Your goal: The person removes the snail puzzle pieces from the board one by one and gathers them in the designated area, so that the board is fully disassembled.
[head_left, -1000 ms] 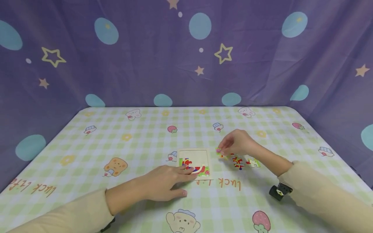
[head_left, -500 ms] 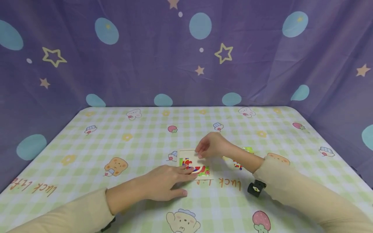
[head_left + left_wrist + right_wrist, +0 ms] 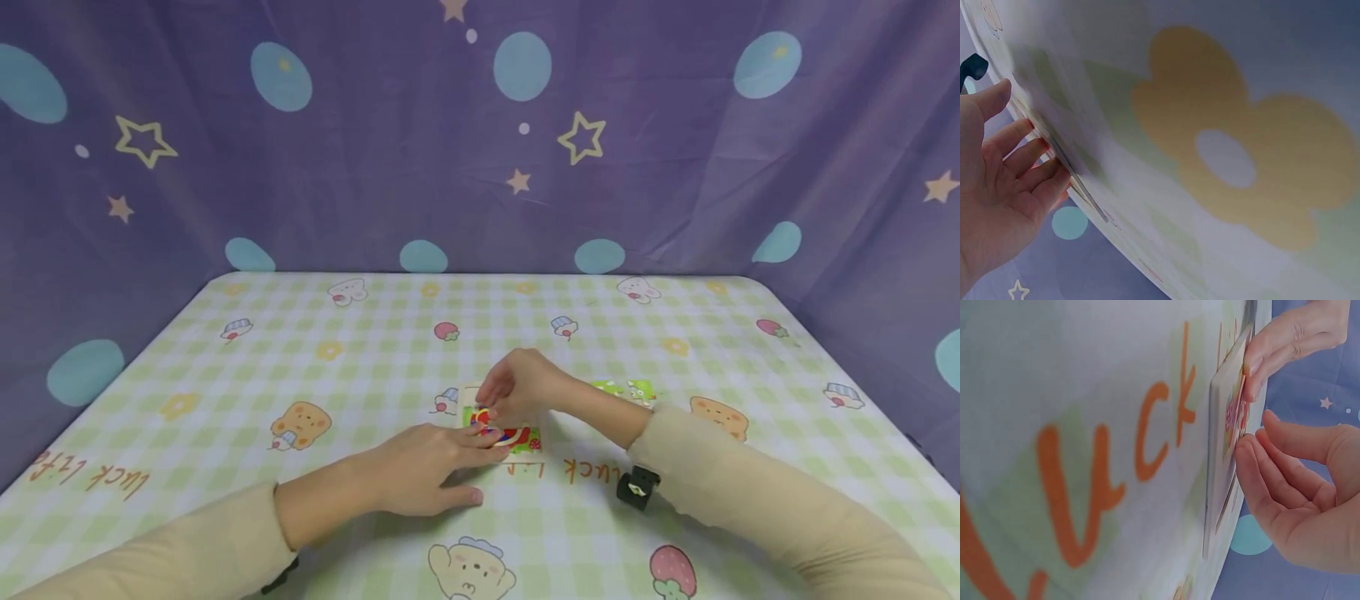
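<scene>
A small wooden jigsaw tray (image 3: 546, 447) lies on the table, its near part filled with red, blue and green pieces (image 3: 529, 441). My left hand (image 3: 423, 468) rests on the near left of the tray, fingers straight over the pieces. Over the tray's far part, my right hand (image 3: 525, 387) has its thumb and fingertips together, pinching a puzzle piece that is mostly hidden. In the right wrist view those fingertips touch down at the tray (image 3: 1213, 437), just beside the left fingers. The right hand covers much of the tray in the head view.
Loose green and white puzzle pieces (image 3: 640, 390) lie right of the tray, partly behind the right forearm. A checked cloth (image 3: 360, 358) with printed cartoons covers the table. Behind it hangs a purple curtain (image 3: 390, 142) with stars and blue ovals.
My right hand has moved left from the loose pieces, carrying a puzzle piece, and is now low over the tray. The left hand has stayed in place.
</scene>
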Available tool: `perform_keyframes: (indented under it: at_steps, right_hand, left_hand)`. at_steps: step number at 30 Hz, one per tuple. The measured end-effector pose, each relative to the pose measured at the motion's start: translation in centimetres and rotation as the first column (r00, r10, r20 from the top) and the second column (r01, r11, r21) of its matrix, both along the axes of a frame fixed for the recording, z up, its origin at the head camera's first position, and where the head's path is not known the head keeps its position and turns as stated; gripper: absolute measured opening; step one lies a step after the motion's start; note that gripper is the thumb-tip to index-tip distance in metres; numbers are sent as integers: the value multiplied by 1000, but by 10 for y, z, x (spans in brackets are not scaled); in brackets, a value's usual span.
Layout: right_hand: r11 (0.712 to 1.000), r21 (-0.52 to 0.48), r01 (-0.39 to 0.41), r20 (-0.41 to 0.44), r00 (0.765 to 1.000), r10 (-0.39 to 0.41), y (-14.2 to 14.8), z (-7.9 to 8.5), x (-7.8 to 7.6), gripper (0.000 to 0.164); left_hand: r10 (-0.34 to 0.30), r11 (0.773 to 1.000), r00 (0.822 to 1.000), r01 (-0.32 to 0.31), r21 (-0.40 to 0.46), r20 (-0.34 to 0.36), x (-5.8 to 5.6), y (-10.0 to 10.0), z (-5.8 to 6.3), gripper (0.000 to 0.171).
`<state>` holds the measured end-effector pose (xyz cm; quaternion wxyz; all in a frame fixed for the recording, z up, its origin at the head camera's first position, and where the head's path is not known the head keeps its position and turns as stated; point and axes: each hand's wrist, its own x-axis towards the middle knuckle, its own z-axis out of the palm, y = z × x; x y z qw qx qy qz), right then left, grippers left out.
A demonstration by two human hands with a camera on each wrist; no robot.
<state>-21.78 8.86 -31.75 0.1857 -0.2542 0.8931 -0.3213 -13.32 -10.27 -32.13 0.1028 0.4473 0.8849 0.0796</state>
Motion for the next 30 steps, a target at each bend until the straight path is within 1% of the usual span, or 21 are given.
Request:
perform_keyframes:
  at_steps: [5, 6, 9, 12, 14, 18, 24, 30]
  right_hand:
    - [999, -10, 35, 72, 997, -35, -2, 2, -1, 13]
    - [999, -15, 52, 97, 994, -50, -3, 3, -1, 14]
    - [994, -48, 103, 187, 978, -92, -5, 3, -3, 15]
    - [985, -69, 156, 251, 959, -134, -8, -1, -5, 16]
    - [982, -71, 174, 257, 954, -151, -10, -5, -6, 16]
    - [983, -47, 178, 227, 960, -163, -14, -9, -6, 12]
    - [991, -6, 134, 198, 971, -131, -15, -5, -5, 10]
    - [994, -16, 111, 199, 974, -106, -14, -2, -7, 11]
  left_hand:
    - [2, 1000, 1000, -2, 2, 7, -1, -1, 0, 53]
    - [3, 1000, 1000, -3, 1, 4, -1, -1, 0, 53]
    - [7, 1000, 1000, -7, 1, -1, -2, -1, -1, 54]
    - [15, 1000, 1000, -15, -3, 8, -2, -2, -1, 54]
    - [15, 1000, 1000, -15, -3, 19, -1, -2, -2, 54]
    - [7, 1000, 999, -7, 10, 33, -1, -3, -3, 54]
    - [1, 1000, 1000, -1, 20, 21, -2, -2, -4, 54]
    - [15, 1000, 1000, -15, 7, 14, 0, 0, -2, 55]
